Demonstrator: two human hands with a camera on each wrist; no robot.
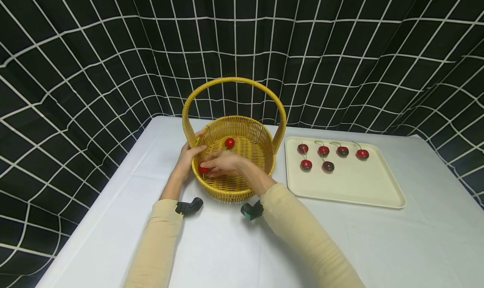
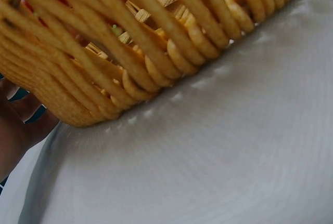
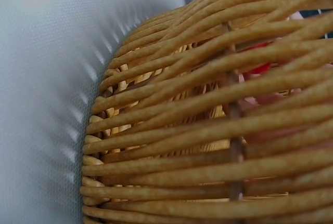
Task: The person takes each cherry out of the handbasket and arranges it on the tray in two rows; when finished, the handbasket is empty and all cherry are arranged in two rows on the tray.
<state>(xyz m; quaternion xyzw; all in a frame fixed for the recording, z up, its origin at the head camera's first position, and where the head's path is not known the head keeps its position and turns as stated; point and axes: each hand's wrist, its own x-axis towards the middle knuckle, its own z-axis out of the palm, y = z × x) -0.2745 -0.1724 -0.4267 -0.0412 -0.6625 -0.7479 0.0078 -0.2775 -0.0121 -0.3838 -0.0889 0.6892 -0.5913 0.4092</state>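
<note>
A yellow wicker basket (image 1: 227, 194) with a tall arched handle stands at the middle of the table. My left hand (image 1: 186, 155) grips its left rim, thumb over the edge and fingers along the outside. Reaching inside, my right hand (image 1: 225, 162) pinches a red cherry (image 1: 203, 169) close to the left inner wall. Another red cherry (image 1: 229, 142) lies on the woven floor farther back. Through the wicker wall (image 3: 197, 115) in the right wrist view, part of the red cherry (image 3: 260, 60) shows. The left wrist view shows the basket's lower side (image 2: 135, 37) against the cloth.
To the basket's right lies a cream tray (image 1: 348, 191) with several dark red cherries (image 1: 342, 151) on stems, grouped toward its back left. White cloth (image 1: 219, 246) covers the table. A black curtain with a white grid (image 1: 242, 36) hangs behind and at both sides.
</note>
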